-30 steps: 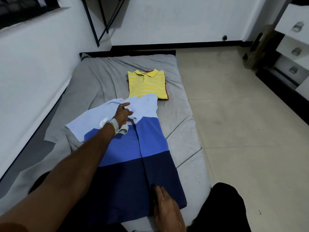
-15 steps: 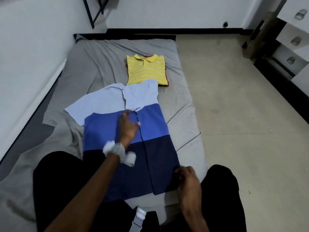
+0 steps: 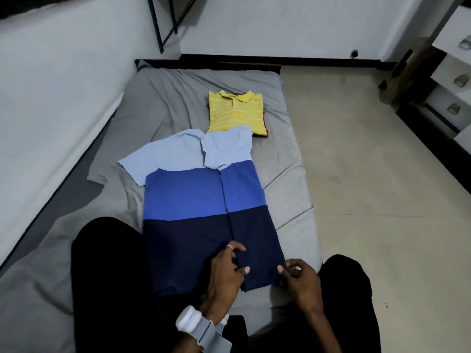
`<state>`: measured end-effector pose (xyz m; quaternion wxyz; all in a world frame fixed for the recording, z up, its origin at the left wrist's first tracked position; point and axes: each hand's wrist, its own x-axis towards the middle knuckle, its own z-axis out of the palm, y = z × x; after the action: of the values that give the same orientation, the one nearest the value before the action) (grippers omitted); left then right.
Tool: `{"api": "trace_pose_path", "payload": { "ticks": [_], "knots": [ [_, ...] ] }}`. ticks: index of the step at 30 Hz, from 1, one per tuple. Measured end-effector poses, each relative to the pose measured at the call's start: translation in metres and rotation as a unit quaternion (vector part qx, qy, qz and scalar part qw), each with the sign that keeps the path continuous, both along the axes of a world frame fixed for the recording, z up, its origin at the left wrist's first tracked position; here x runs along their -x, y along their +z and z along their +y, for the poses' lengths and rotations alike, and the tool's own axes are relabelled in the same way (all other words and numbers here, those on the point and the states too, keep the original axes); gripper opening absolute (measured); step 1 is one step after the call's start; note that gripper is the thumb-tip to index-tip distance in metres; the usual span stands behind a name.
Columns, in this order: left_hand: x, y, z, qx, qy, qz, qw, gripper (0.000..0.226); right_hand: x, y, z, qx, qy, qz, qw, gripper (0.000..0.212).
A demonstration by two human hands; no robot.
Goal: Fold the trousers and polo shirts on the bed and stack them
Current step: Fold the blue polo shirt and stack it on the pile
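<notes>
forearms cut off at lower edge; some fingertips hidden under navy hem. left hand curled, hem of blue polo shirt pinched at folded edge. right hand just beside, hem corner pinched. shirt spread ahead of hands on bed. beyond, folded yellow polo stacked on mostly covered red garment.

We see a pale tiled floor, white drawers on our right, a black metal frame, a white wall
</notes>
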<state>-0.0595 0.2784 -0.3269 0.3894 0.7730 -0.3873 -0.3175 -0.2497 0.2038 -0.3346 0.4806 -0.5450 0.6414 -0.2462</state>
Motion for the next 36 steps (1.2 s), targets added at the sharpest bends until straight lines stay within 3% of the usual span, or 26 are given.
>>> {"api": "trace_pose_path", "payload": {
  "ticks": [6, 9, 12, 15, 17, 19, 21, 24, 26, 28, 30, 33, 36],
  "knots": [
    [0.002, -0.006, 0.005, -0.026, -0.018, -0.048, 0.998, 0.059, 0.001, -0.004, 0.006, 0.015, 0.017, 0.12, 0.993, 0.023],
    [0.006, 0.004, 0.006, -0.017, -0.012, -0.116, 0.993, 0.05, -0.014, 0.003, 0.009, 0.17, 0.074, 0.276, 0.943, 0.023],
    [0.004, 0.013, -0.005, 0.028, -0.064, -0.226, 0.972, 0.065, -0.038, 0.008, -0.001, 0.276, 0.16, 0.264, 0.91, 0.039],
    [0.002, 0.011, -0.006, -0.011, -0.166, -0.282, 0.945, 0.081, -0.043, 0.001, -0.005, 0.211, 0.201, 0.276, 0.916, 0.042],
    [0.002, 0.009, -0.001, -0.026, -0.161, -0.293, 0.942, 0.068, -0.037, -0.001, -0.004, 0.204, 0.193, 0.324, 0.903, 0.036],
    [-0.005, 0.017, -0.003, -0.027, -0.136, -0.269, 0.953, 0.04, -0.034, 0.004, -0.013, 0.243, 0.198, 0.36, 0.879, 0.034],
    [-0.02, 0.024, -0.021, 0.002, -0.129, -0.275, 0.953, 0.026, -0.048, 0.013, -0.033, 0.297, 0.195, 0.299, 0.886, 0.03],
    [-0.049, 0.032, -0.072, 0.085, -0.202, -0.308, 0.926, 0.046, -0.096, 0.037, -0.066, 0.354, 0.207, 0.151, 0.899, 0.031],
    [-0.075, 0.03, -0.11, 0.087, -0.247, -0.292, 0.92, 0.058, -0.124, 0.033, -0.086, 0.349, 0.219, 0.089, 0.907, 0.039],
    [-0.105, 0.025, -0.137, 0.05, -0.261, -0.304, 0.915, 0.057, -0.134, 0.005, -0.099, 0.335, 0.233, 0.118, 0.906, 0.045],
    [-0.145, 0.017, -0.156, 0.015, -0.255, -0.337, 0.906, 0.056, -0.136, -0.027, -0.106, 0.365, 0.244, 0.201, 0.876, 0.05],
    [-0.2, 0.017, -0.186, 0.045, -0.225, -0.389, 0.892, 0.061, -0.142, -0.038, -0.119, 0.371, 0.255, 0.248, 0.858, 0.054],
    [-0.236, 0.016, -0.224, 0.111, -0.206, -0.345, 0.909, 0.053, -0.174, -0.035, -0.151, 0.39, 0.262, 0.277, 0.838, 0.055]
  ]
}}
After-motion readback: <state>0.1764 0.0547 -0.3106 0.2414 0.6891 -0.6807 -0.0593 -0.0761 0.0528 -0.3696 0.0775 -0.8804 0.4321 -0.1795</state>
